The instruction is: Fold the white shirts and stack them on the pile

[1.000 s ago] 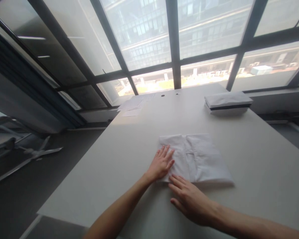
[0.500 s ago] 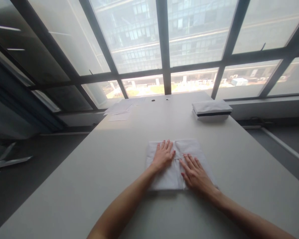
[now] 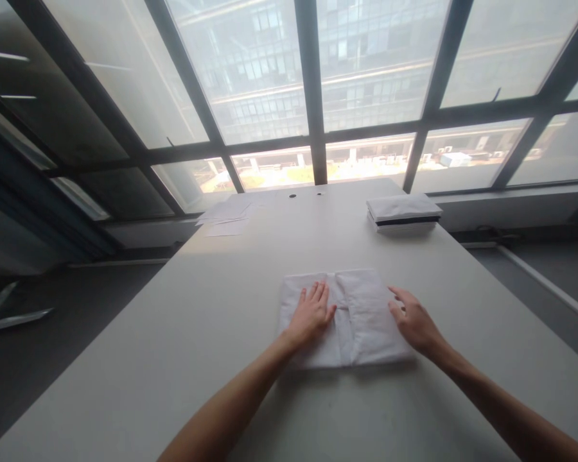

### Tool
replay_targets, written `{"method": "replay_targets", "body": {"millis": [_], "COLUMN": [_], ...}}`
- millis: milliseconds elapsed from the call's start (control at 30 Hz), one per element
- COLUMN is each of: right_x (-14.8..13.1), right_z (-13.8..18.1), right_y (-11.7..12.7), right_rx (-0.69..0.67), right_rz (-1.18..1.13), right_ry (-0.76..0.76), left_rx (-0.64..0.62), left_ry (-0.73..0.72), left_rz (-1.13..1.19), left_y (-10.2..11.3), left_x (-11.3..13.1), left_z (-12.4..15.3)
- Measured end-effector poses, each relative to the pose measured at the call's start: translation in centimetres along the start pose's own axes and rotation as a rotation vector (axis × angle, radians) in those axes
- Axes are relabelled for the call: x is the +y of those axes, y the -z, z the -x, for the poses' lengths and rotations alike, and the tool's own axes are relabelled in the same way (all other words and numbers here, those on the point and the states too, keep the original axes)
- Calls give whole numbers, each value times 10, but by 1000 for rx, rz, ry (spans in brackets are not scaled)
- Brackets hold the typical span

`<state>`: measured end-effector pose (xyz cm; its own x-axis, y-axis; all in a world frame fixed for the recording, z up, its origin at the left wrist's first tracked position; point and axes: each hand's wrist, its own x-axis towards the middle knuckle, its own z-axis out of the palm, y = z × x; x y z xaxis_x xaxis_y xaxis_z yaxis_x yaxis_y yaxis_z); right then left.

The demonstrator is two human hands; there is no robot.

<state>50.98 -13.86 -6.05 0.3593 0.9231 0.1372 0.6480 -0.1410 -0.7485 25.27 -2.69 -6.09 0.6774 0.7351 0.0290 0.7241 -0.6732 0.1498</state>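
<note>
White cloth, folded into a flat rectangle (image 3: pixel 344 317), lay under our hands near the front middle of the pale tabletop (image 3: pixel 486 308). Our left hand (image 3: pixel 312 312) rested open and flat on the left panel, fingers spread and pointing away from us. Our right hand (image 3: pixel 414 321) sat at the right edge of the cloth, loosely open, its fingers curled toward that edge and gripping nothing that we could see.

We judged the step in hand to be pressing the fold flat, with the two side panels already meeting at a seam down the middle. The next move, as we read it, would call for a hold on the right edge while the left hand pinned the cloth.

Whether the right fingertips were under the edge or only against it we could not tell. Toward the far right lay a stack of folded items (image 3: pixel 403 213) with a dark band, what they were unclear, and some loose sheets (image 3: pixel 226 215) at the far left, washed out by the windows.
</note>
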Motion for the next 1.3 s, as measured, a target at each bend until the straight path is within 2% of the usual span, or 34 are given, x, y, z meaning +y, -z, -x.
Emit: {"method": "replay_targets", "body": {"millis": [67,133,200,333,400,467,533,767,967,1067,1200,1300], "right_x": [6,8,7,1,-3,-9,-16,-59,-107,-123,-140,-155], "right_z": [-8,-13,-16,-21,-24,-26,-28,-33,-36,-39,-43,-42], "right_y": [13,22,29,34,34,34,34,31,19,12,-4,-17], "right_rx": [-75,-216,-340,-363,-459,-579,-616,-491,-352,-346,-335,-310], "right_rz": [-117,-280,-430,-554,-616,-634,-606,-512,-297,-195,-52,60], "right_ry": [-203,-321,-365,-508,-523,-475,-428,-348,-257,-140,72,150], "left_rx": [8,28,39,53,55,60,71,90,56,98,55,54], "left_ry": [-7,-9,-11,-16,-14,-11,-9,-101,-115,-152,-274,-299], "left_rz": [-13,-16,-8,17,36,56,77,100,155,188,167,216], "left_y": [-7,-11,-12,-12,-13,-15,-17,-18,-3,4,3,5], "left_x": [4,5,6,5,4,2,1,3,-5,-8,-6,-8], "left_z": [5,6,6,5,5,5,6,9,10,20,35,39]}}
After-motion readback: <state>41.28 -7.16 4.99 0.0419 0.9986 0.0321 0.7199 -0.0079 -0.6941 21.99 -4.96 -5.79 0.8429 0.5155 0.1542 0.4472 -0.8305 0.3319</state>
